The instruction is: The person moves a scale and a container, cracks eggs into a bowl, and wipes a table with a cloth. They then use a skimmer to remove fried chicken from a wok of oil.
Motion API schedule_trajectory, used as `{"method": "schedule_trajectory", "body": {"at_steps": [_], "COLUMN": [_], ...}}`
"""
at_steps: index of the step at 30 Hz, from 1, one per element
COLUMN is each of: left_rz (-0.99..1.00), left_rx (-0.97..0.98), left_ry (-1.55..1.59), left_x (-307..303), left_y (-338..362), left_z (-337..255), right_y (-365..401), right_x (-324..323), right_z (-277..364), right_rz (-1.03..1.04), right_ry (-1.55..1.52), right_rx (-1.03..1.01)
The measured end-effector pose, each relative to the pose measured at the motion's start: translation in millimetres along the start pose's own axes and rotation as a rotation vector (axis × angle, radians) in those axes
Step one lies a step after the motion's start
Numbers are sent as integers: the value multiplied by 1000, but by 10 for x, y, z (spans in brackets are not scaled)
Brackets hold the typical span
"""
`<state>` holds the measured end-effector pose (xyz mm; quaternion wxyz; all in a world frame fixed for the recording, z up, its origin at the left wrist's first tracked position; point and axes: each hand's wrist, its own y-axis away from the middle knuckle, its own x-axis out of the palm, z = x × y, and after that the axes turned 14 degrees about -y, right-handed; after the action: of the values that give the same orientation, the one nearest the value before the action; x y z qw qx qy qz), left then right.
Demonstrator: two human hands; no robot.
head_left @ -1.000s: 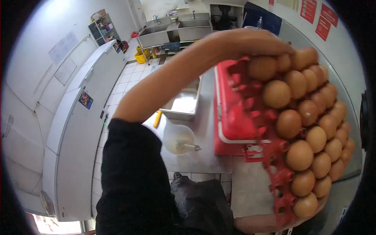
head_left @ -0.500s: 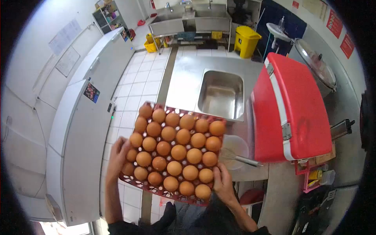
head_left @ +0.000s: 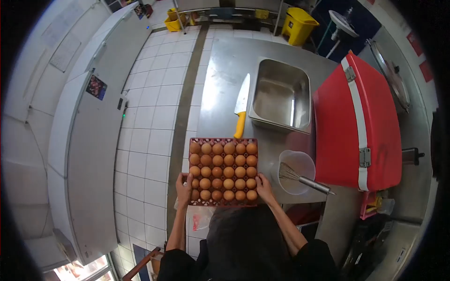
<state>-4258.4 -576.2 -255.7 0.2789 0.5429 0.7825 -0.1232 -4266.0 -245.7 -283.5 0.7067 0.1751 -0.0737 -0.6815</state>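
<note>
A dark red egg tray full of brown eggs is held level at the counter's near left corner. My left hand grips its left edge, and my right hand has the right edge between thumb and fingers. The tray's far side lies close to the yellow handle of a kitchen knife, whose blade points away from me on the steel counter. Right of my right hand stands a translucent plastic bowl with a whisk leaning in it.
A deep steel pan sits on the counter past the knife. The big red cooler stands along the right side. White chest freezers line the left wall, across the tiled floor. A yellow bin is at the back.
The tray has come down, away from my head, and turned square to the counter; both hands still hold it. My view has tilted downward. The knife, hidden before, now shows.
</note>
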Motion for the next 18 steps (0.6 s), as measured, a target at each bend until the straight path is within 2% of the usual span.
{"method": "schedule_trajectory", "body": {"at_steps": [2, 4, 5, 6, 7, 8, 10, 11, 12, 13, 15, 18], "left_rz": [22, -2, -97, -92, -184, -277, 177, 298, 419, 424, 442, 430], "left_rx": [-3, 22, 232, 235, 332, 432, 335, 541, 750, 767, 871, 998], "left_ry": [-38, -56, -313, -315, -382, -446, -294, -329, -361, -360, -829, -929], "left_x": [115, 109, 97, 39, 8, 25, 161, 296, 415, 510, 663, 905], "left_y": [-134, -313, -291, -227, -155, -73, 284, 400, 502, 608, 785, 737], "left_z": [49, -51, -103, -364, -658, -901, -1150, -1208, -1251, -1273, -1295, -1000], "right_y": [27, 92, 175, 345, 477, 573, 721, 735, 744, 758, 749, 613], "right_x": [-21, 22, 15, 13, 5, -7, -50, -65, -65, -44, 9, -15], "right_z": [-82, -15, 5, 247, 454, 563, 654, 634, 616, 598, 462, 256], "right_rz": [-66, -170, -174, -190, -208, -217, 48, 37, 133, 226, 207, 193], "right_ry": [-23, 136, 134, 263, 391, 385, 423, 417, 547, 678, 689, 663], "right_rx": [70, -62, -59, -123, -190, -188, -203, -205, -273, -339, -367, -400]}}
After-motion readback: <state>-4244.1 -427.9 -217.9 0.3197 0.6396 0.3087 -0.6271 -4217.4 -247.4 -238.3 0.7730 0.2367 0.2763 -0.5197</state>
